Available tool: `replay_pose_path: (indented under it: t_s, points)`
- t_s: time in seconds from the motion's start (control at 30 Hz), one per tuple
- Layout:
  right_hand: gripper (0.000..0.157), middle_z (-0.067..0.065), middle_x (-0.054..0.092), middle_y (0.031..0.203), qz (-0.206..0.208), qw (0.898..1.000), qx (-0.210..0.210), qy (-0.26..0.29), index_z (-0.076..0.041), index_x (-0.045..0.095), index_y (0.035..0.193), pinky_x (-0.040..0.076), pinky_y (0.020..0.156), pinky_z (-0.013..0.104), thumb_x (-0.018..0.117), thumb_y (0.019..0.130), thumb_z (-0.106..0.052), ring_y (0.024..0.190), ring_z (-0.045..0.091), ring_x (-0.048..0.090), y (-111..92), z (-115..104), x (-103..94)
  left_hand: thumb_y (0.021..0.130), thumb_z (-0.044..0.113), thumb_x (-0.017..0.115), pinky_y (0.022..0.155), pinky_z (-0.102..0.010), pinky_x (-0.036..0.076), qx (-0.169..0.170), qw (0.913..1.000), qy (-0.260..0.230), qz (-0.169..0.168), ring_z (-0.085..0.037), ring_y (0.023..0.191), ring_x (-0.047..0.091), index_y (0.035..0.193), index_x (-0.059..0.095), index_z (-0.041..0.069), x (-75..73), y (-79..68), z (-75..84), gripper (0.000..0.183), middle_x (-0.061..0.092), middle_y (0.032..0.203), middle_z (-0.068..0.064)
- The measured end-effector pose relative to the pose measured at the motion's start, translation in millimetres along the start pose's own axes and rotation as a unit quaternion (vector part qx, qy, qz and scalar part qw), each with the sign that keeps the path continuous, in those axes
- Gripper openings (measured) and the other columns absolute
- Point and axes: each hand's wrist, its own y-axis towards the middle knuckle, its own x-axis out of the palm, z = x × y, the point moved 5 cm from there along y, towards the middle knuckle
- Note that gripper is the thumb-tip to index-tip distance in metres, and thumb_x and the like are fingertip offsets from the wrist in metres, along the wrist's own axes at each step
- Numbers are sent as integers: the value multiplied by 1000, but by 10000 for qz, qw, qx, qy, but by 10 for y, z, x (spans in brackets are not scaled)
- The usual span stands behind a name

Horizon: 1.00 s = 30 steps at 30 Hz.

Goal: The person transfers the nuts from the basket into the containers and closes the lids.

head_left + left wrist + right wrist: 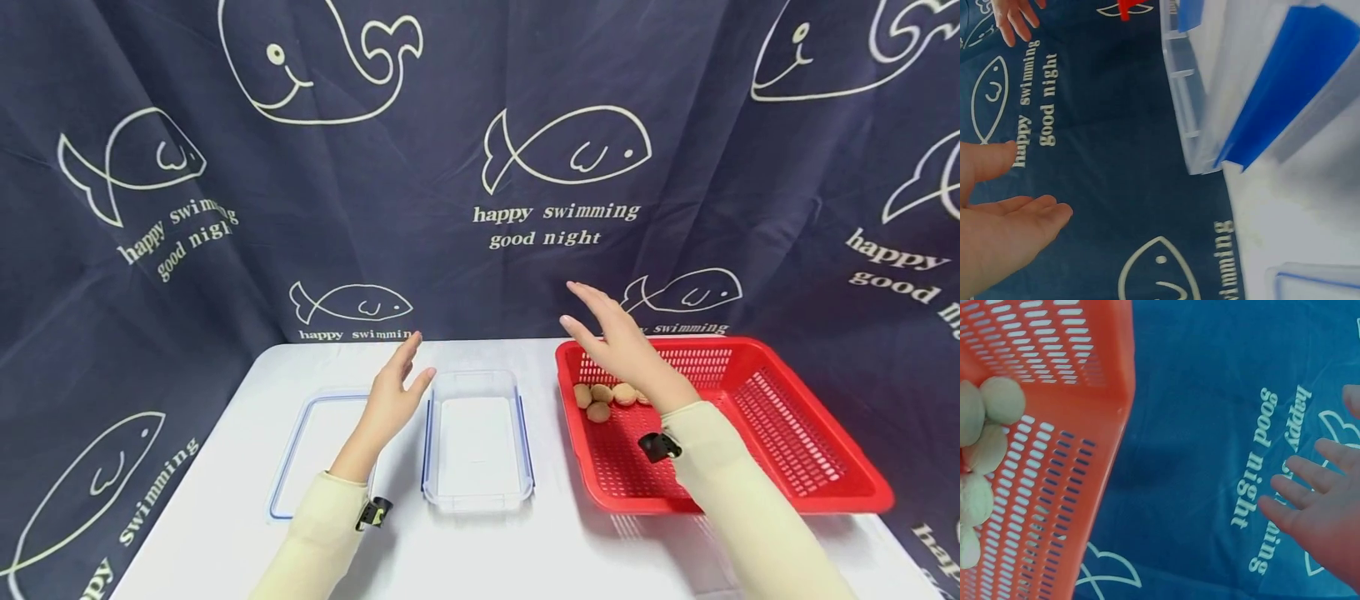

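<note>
My left hand is raised with straight fingers between a clear lid and a clear plastic container, holding nothing. The container has blue side clips, one large in the left wrist view as a blue clip. Partly behind my left forearm lies the blue-edged lid. My right hand, fingers extended, hovers over the left back part of a red plastic basket. Several walnuts sit in that basket's back left corner, some hidden by my right arm. The right wrist view shows the walnuts along the slotted wall.
A white table carries the container, lid and basket. Right behind it hangs a dark blue curtain with fish and whale drawings. The basket's right end reaches the table's right edge.
</note>
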Motion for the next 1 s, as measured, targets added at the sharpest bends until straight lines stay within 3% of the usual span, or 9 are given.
replay_pose_path:
  t_s: [0.1,0.33,0.47,0.6,0.7,0.87,1.0]
  points:
    - [55,3,34,139,34,10000,61,53,-25,32,137,29,101,48,52,87,-38,127,21,30,-23,76,-25,86,8,55,101,-37,33,-204,9992,-356,-36,-32,123,36,133,33,-3,39,-33,-100,53,36,136,-19]
    - [51,2,37,137,137,9994,257,204,-29,34,135,31,99,48,51,88,-37,125,23,34,-58,225,-89,87,6,53,102,-31,32,-1197,9863,-1126,-139,-28,124,37,132,34,0,178,-132,-370,49,39,134,-17]
    - [50,4,39,135,132,9978,428,482,-25,36,135,34,98,48,51,88,-35,122,25,37,-77,330,-112,88,5,51,99,-26,35,-1633,9786,-1244,-144,-26,122,39,132,35,0,245,-217,-528,48,41,133,-14]
    - [47,5,42,133,121,9950,588,793,-20,39,133,37,97,42,51,89,-30,119,25,41,-95,418,-154,87,2,52,100,-28,34,-1954,9709,-1379,-96,-28,122,39,131,36,-2,286,-292,-635,48,41,132,-17]
    - [45,8,45,131,107,9904,796,1121,-15,41,132,39,95,36,51,90,-26,115,24,44,-120,417,-215,85,-2,51,101,-34,34,-2113,9658,-1497,-124,-33,121,38,130,35,-6,322,-346,-711,48,39,131,-23]
    - [44,12,47,129,39,9843,1112,1372,-9,41,132,40,87,11,49,91,-24,112,24,48,-168,425,-319,86,0,51,99,-34,36,-2556,9533,-1584,-270,-31,121,40,130,36,-4,385,-434,-841,47,41,131,-21]
    - [44,7,47,130,-108,9815,1312,1389,-19,40,133,36,84,5,47,91,-30,114,12,47,-201,643,-324,86,2,52,98,-33,37,-2696,9483,-1645,-320,-30,120,41,130,37,-1,413,-479,-885,47,42,131,-19]
